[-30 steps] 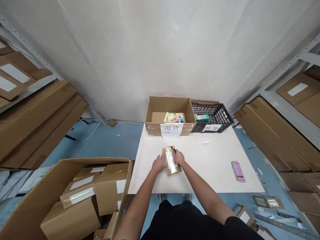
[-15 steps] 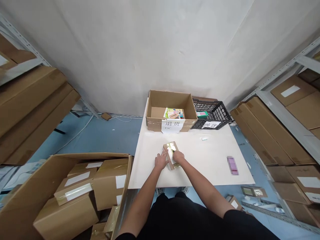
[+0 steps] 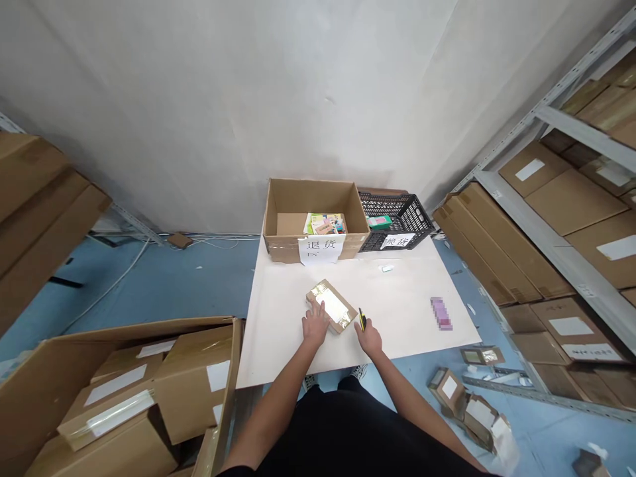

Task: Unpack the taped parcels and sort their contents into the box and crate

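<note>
A small cardboard box with a white label and shiny tape lies at an angle on the white table. My left hand rests on its near left part, fingers spread over the label's edge. Just right of the box, my right hand is closed round a yellow and black utility knife, which points away from me and stands apart from the box. Whether its blade is out is too small to tell.
At the table's back stand an open carton with colourful packets and a black plastic crate holding a green packet. A small white item and a blurred purple object lie rightward. A big carton of boxes is at left; shelving at right.
My right hand with the utility knife has moved off the box to its right. The box has turned on the table under my left hand. The view has swung right.
</note>
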{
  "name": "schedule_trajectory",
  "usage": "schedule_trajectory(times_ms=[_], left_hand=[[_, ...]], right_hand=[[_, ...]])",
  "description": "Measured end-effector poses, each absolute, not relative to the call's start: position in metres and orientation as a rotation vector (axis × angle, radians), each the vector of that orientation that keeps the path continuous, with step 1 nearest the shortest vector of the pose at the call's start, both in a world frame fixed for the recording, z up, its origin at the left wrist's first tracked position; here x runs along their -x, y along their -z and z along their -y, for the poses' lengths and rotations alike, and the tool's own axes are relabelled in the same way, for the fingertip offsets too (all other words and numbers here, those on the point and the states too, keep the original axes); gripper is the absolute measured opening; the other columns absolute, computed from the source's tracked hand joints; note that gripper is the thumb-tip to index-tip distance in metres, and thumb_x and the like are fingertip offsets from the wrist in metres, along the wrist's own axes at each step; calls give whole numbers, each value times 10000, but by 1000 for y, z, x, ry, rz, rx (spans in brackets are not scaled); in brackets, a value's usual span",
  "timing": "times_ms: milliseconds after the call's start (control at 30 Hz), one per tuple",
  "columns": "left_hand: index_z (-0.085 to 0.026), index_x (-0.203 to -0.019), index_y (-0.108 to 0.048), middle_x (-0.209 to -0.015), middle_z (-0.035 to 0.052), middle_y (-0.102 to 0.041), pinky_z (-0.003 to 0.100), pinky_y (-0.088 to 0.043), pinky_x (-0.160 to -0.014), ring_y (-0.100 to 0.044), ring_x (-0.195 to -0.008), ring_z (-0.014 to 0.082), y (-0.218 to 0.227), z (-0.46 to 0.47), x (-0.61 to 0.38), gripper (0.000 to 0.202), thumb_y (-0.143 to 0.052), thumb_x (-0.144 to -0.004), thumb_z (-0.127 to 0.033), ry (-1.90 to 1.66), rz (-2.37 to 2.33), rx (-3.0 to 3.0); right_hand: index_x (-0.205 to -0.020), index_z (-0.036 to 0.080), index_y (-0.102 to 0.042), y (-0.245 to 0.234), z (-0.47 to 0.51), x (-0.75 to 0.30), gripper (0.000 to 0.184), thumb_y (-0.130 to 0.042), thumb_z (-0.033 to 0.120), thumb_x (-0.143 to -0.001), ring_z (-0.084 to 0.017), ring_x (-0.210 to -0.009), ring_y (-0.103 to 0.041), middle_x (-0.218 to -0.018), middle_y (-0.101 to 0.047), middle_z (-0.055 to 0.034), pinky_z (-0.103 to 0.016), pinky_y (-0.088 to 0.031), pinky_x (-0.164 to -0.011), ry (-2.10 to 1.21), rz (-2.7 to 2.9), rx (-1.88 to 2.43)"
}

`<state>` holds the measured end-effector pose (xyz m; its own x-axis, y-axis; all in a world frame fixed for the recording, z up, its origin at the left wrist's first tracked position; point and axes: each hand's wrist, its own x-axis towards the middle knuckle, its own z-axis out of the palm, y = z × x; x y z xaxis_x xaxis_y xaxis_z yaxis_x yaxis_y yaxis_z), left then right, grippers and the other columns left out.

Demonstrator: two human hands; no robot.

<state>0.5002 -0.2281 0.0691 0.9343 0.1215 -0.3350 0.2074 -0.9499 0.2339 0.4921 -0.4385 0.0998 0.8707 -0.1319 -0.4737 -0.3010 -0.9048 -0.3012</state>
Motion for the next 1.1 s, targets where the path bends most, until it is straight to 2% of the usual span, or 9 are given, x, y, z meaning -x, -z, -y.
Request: schedule_trajectory(times_ms=[100, 233, 333, 433, 533, 600, 767, 900, 1100], left_hand=[[-212, -1644, -269, -1609, 208, -384, 522, -484, -994, -486, -1296, 393, -70, 255, -488, 725, -401, -1005, -528, 435, -237, -2865], [-177, -1561, -454, -1422, 217, -572, 553, -400, -1093, -469, -1341, 405, -76, 265, -488, 632, -431, -1006, -479, 490, -123, -2885], [-235, -1574, -440, -1578, 168, -464, 554, -349, -1148, -366, -1458, 397, -79, 259, -501, 594, -450, -1000, -391, 458, 2, -2868], [-347, -1613, -342, -1712, 39, -277, 554, -244, -1229, -169, -1576, 355, -75, 251, -509, 632, -472, -995, -360, 460, 131, -2824], [-393, -1618, -306, -1730, -14, -222, 553, -157, -1267, -100, -1600, 324, -65, 247, -509, 636, -463, -1003, -351, 451, 153, -2830], [-385, -1626, -282, -1735, -13, -201, 552, -146, -1273, -94, -1603, 320, -60, 246, -506, 640, -453, -1010, -356, 439, 160, -2850], [-390, -1636, -220, -1736, -8, -185, 579, -147, -1275, -72, -1607, 322, -55, 245, -504, 655, -443, -1021, -361, 407, 178, -2844], [-381, -1641, -203, -1732, 14, -195, 595, -195, -1261, -82, -1603, 345, -53, 243, -506, 685, -466, -1009, -359, 393, 193, -2834], [-374, -1625, -288, -1722, 20, -239, 572, -238, -1244, -146, -1592, 346, -56, 244, -506, 643, -473, -1010, -347, 360, 218, -2905]], right_hand=[[-1223, 198, -473, -93, 423, -525, 478, -501, 613, -986, -322, -1066, -720, -1146, -738, -174, -359, -509, -811, -589, -454, 2574], [-1219, 215, -458, -90, 425, -567, 488, -633, 568, -931, -303, -1078, -716, -1163, -730, -161, -328, -505, -800, -539, -526, 2527], [-1163, 224, -496, -91, 446, -579, 411, -532, 593, -986, -263, -961, -738, -1068, -746, -124, -296, -504, -751, -524, -502, 2464], [-1052, 214, -549, -91, 469, -572, 449, -327, 604, -1053, -190, -646, -714, -851, -732, -57, -262, -490, -640, -576, -481, 2334], [-925, 200, -585, -89, 482, -561, 514, -335, 633, -1045, -147, -434, -612, -637, -650, 5, -245, -457, -551, -698, -398, 2253], [-894, 192, -604, -89, 485, -559, 514, -377, 630, -1039, -138, -392, -583, -593, -624, 16, -241, -442, -524, -740, -369, 2253], [-928, 166, -659, -95, 484, -561, 490, -445, 593, -1036, -123, -373, -570, -643, -660, -8, -245, -453, -541, -741, -315, 2324], [-939, 147, -676, -99, 486, -553, 544, -474, 647, -1012, -126, -385, -576, -648, -673, -21, -243, -459, -534, -817, -305, 2338], [-937, 161, -649, -97, 502, -529, 514, -431, 615, -1038, -111, -393, -578, -717, -687, -24, -229, -439, -506, -895, -244, 2383]])
